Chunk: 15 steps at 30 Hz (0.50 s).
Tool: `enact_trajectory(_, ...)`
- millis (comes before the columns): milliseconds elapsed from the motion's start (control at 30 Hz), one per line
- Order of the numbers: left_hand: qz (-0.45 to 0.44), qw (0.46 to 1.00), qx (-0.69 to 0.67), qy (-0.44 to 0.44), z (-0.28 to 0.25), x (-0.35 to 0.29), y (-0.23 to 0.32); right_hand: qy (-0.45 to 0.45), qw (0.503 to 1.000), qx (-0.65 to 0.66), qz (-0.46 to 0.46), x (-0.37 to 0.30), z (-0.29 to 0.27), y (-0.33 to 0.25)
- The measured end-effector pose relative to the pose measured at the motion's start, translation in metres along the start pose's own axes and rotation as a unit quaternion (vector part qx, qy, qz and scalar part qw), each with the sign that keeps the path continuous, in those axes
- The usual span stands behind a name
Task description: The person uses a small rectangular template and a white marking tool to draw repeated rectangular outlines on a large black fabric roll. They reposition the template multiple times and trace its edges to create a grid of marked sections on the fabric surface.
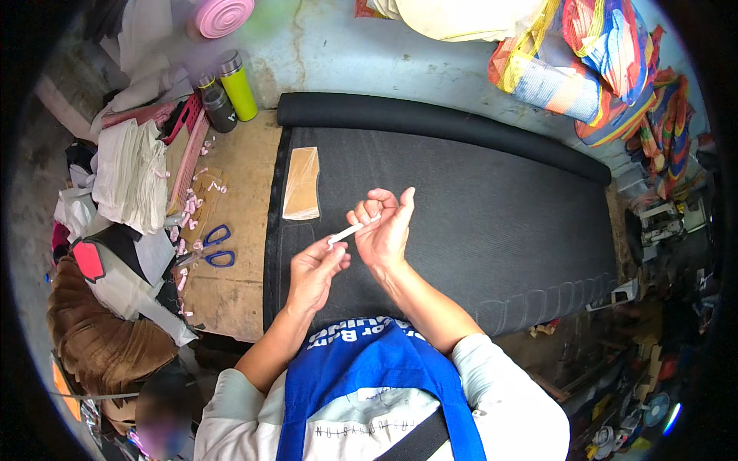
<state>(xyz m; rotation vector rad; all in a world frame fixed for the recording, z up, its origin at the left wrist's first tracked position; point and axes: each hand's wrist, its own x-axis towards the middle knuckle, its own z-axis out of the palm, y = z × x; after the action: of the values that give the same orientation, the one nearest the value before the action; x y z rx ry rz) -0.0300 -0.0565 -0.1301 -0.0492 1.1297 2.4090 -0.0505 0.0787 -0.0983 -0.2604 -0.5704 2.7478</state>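
Between my hands runs a slim white marking pencil [347, 233] with a small pinkish curl at its lower end. My right hand [390, 234] is turned palm up, its curled fingers closed on the upper end. The fingertips of my left hand [313, 275] pinch the lower end. Both hands are above a sheet of black fabric [461, 223], which bears rows of faint curved chalk lines near its front right edge. Just beyond my hands, a brown cardboard template [301, 184] wrapped in clear tape lies on the fabric's left part.
Blue-handled scissors [219, 247] and pinkish-white peelings [190, 209] lie on the wooden table [238, 296] at left. Behind them stand a lime-green bottle [239, 88] and stacked white cloth [131, 173]. The rolled fabric [430, 123] borders the wall; striped bags [553, 84] hang at far right.
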Motion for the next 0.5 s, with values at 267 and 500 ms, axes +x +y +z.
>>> enact_trajectory(267,0.163,0.986,0.032,0.006,0.030,-0.006,0.050,-0.226,0.697,-0.621,-0.277,-0.051,0.049,-0.028)
enact_trajectory(500,0.239,0.968,0.075,-0.020,0.040,-0.017,0.065,-0.224,0.706,-0.629,-0.236,-0.070,0.066,-0.032)
